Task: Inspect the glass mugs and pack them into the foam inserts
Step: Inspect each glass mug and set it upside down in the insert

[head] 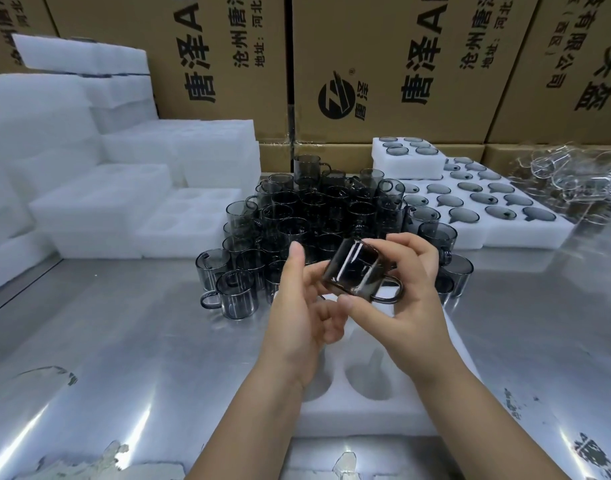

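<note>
Inspection step: smoky grey glass mug (357,271) tilted above the white foam insert (366,422), pinched in my right hand (413,299), left hand (302,317) seemingly cupping its rim; next, seat it in an empty pocket.

Packing station in a glassware factory or warehouse. A wall of printed shipping cartons (366,64) backs a steel table (124,341), on which white foam inserts (54,133) are stacked at the left, dozens of identical grey glass mugs (297,216) stand crowded at the centre, and filled inserts (525,239) lie at the right. A heap of clear glassware (567,178) lies beside the filled inserts, against the cartons.
</note>
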